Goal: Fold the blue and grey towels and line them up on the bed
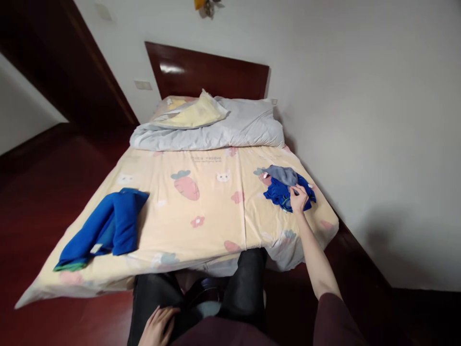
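My right hand [299, 198] reaches over the right side of the bed, its thumb and fingers pinched at the lower edge of a grey cloth [283, 174]. That cloth lies on a crumpled blue garment [277, 191] with white tags and a thin green trim. Palm down, my left hand [158, 327] rests on my left thigh with its fingers stretched out, holding nothing. On the left side of the bed lies another blue garment [124, 216], folded over itself, with a green hem and a white label.
The bed [212, 202] has a yellow sheet printed with carrots, flowers and cat faces. At its head are a rolled grey quilt [248, 122], a pale yellow pillow [201, 110] and a dark wooden headboard [216, 74]. A white wall [378, 134] runs along the right.
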